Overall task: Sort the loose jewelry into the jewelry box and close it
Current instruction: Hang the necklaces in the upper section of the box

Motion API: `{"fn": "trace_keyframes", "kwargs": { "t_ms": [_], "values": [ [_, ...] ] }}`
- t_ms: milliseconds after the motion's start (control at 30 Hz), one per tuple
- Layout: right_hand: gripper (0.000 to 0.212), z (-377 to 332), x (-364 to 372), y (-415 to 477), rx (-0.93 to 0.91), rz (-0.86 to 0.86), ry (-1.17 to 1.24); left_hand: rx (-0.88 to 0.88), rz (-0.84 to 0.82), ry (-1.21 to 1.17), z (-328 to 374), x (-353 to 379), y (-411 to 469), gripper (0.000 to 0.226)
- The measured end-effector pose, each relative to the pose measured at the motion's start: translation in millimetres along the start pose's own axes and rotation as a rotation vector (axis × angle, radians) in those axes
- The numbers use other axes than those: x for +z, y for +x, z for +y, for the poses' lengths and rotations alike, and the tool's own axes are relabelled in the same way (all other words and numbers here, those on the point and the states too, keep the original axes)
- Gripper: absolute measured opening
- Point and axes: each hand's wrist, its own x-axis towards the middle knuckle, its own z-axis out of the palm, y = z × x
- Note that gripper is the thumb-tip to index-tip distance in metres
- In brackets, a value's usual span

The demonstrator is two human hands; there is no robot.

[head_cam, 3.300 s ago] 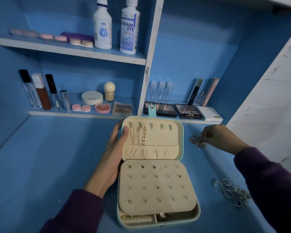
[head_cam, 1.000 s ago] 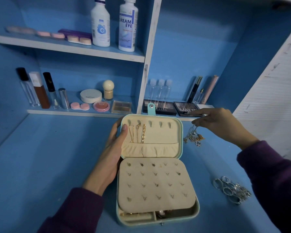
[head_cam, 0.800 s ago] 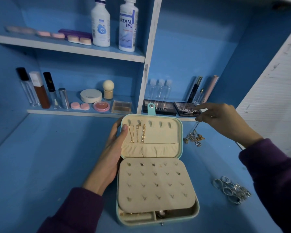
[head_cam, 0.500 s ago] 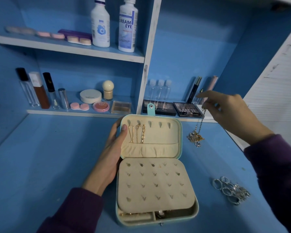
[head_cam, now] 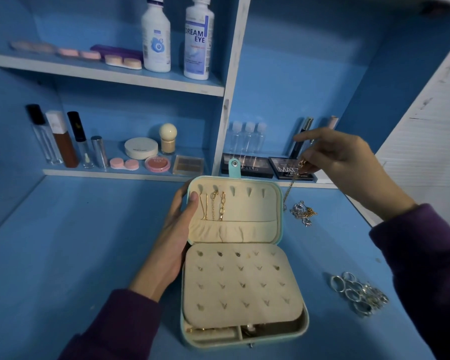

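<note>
- The jewelry box lies open on the blue desk, its teal lid tipped up at the far side and its snap tab pointing away from the person.
- Inside the lid, three gold chains hang from the left-hand hooks above a gathered cream pocket; the other hooks are bare.
- A cream earring panel covers most of the box's base, with small studs in some of its slots. Open compartments show at the near edge of the base.
- The left hand lies along the box's left side. Its thumb presses over the lid's left rim onto the lining and its fingers curl round behind, so it grips the lid. The forearm, in a purple sleeve, comes in from the near left of the box.
- The right hand is held up above the desk, beyond the box's far right corner. Thumb and a finger pinch the top end of a thin gold necklace, while the index finger points out straight to the left.
- The necklace hangs down just beside the lid's right rim into a tangle of chains on the desk.
- A heap of silver rings lies on the desk well to the right of the box's base.
- Behind the box, shelves hold eyeshadow palettes and two white bottles.
</note>
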Motion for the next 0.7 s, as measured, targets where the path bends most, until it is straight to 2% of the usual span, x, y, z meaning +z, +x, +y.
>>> {"fn": "trace_keyframes", "kwargs": {
  "t_ms": [133, 233, 300, 400, 533, 633, 700],
  "values": [
    [0.032, -12.0, -0.9, 1.8, 0.014, 0.011, 0.147, -0.04, 0.041, 0.057, -3.8, -2.0, 0.1, 0.032],
    [0.029, -21.4, -0.9, 2.8, 0.031, 0.005, 0.222, 0.055, 0.133, 0.382, -11.5, -8.4, 8.2, 0.022],
    [0.029, -26.7, 0.4, 3.4, 0.031, -0.009, 0.254, 0.102, 0.159, 0.619, -15.1, -14.3, 12.0, 0.028],
    [0.029, -34.5, 4.3, 2.9, 0.03, -0.04, 0.31, 0.126, 0.185, 0.812, -15.4, -21.6, 14.6, 0.034],
    [0.026, -47.2, 9.4, 1.8, 0.026, -0.08, 0.377, 0.101, 0.194, 0.942, -8.6, -23.0, 11.9, 0.039],
    [0.025, -56.4, 11.5, 1.6, 0.019, -0.097, 0.431, 0.208, 0.153, 0.976, 3.4, -15.9, 3.9, 0.038],
    [0.024, -61.3, 12.2, 1.6, 0.013, -0.111, 0.46, 0.29, 0.06, 0.89, 17.4, -5.5, -4.3, 0.029]
  ]
}}
